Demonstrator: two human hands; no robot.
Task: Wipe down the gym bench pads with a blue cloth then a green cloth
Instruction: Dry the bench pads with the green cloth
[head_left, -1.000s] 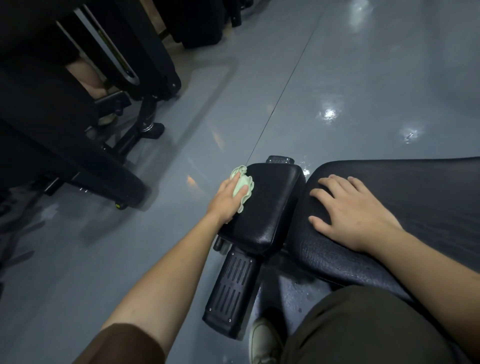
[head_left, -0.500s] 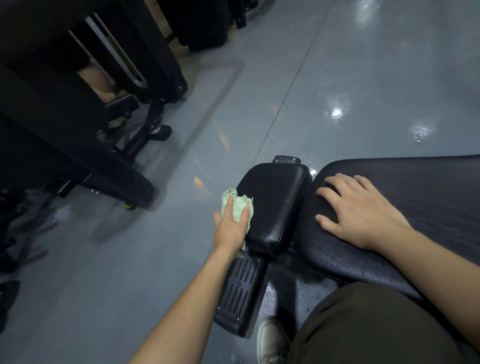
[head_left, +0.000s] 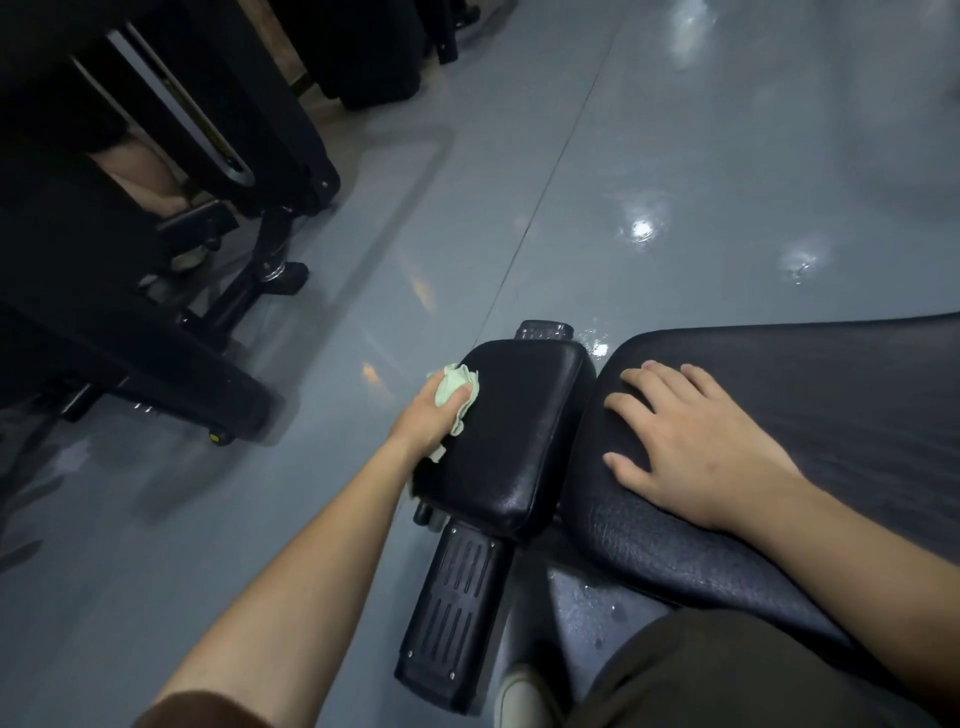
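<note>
Left hand (head_left: 423, 421) grips crumpled green cloth (head_left: 453, 392) against small pad's (head_left: 511, 436) left side.
Black pad runs away from viewer; right hand (head_left: 691, 447) flat, empty, on main bench pad (head_left: 831, 415).

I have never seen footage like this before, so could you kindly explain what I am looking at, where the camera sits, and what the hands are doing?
There is no machine here: a person wears one camera on the head, looking down at their own bare arms. The left hand has a grip on a crumpled green cloth, pressing it against the left side of a small black bench pad. The right hand lies flat and open on the larger black pad beside it, holding nothing. Below is a glossy grey floor, with other dark gym equipment at upper left. No blue cloth is visible.
</note>
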